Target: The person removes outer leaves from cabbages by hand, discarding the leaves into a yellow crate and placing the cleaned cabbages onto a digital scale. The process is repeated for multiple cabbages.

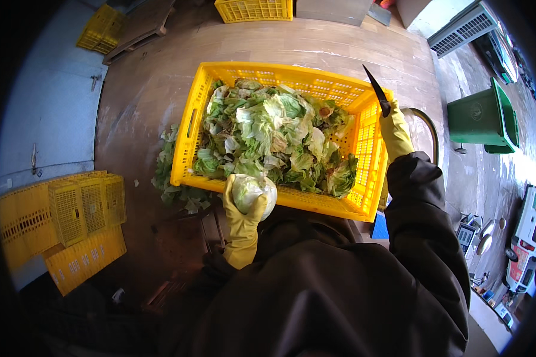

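My left hand [245, 218], in a yellow rubber glove, is wrapped around a pale, round head of lettuce [250, 193] at the crate's near rim. In my right hand [395, 134], gloved the same way, is a knife [377, 91] with a dark, pointed blade. That hand is by the right end of the yellow plastic crate [279, 69], and the blade points up and away, beyond the crate's corner. Loose green and browned lettuce leaves [272, 120] are heaped inside the crate. The fingers around the knife handle are partly hidden.
More leaves [172, 183] lie on the brown floor left of the crate. Yellow crates [87, 205] are stacked at the left, and another crate [254, 11] stands ahead. A wooden pallet [138, 29] leans far left. A hose [431, 129] and green bin [480, 116] are at the right.
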### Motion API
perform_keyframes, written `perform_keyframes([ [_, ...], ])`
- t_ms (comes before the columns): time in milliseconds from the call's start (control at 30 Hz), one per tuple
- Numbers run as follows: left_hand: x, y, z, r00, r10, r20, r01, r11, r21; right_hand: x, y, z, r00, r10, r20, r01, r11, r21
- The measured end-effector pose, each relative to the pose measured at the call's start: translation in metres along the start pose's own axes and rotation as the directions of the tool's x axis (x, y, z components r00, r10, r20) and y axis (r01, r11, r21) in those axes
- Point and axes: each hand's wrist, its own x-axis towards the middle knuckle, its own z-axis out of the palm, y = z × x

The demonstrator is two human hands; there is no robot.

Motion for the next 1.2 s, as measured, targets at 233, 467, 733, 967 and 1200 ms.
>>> perform_keyframes([
  [233,-0.010,0.009,0.028,0.991,-0.132,0.000,0.121,0.912,-0.392,-0.058,-0.082,-0.044,0.974,-0.028,0.223,-0.035,0.961,0.273],
  [467,-0.010,0.017,0.029,0.998,0.048,-0.050,-0.051,0.996,-0.074,-0.212,-0.142,-0.081,0.437,-0.129,0.890,-0.193,0.953,0.233],
  [733,-0.015,0.015,0.030,0.990,-0.126,-0.059,0.104,0.952,-0.290,-0.225,-0.155,-0.068,0.487,-0.077,0.870,-0.078,0.988,0.132],
  [967,-0.009,0.021,0.038,0.989,-0.089,-0.120,0.090,0.996,-0.001,-0.208,-0.181,-0.026,0.462,-0.014,0.887,-0.092,0.994,0.063],
  [1200,-0.008,0.003,0.030,0.986,-0.057,-0.158,0.029,0.984,-0.176,-0.180,-0.175,-0.014,0.296,0.134,0.946,-0.461,0.887,0.018],
])
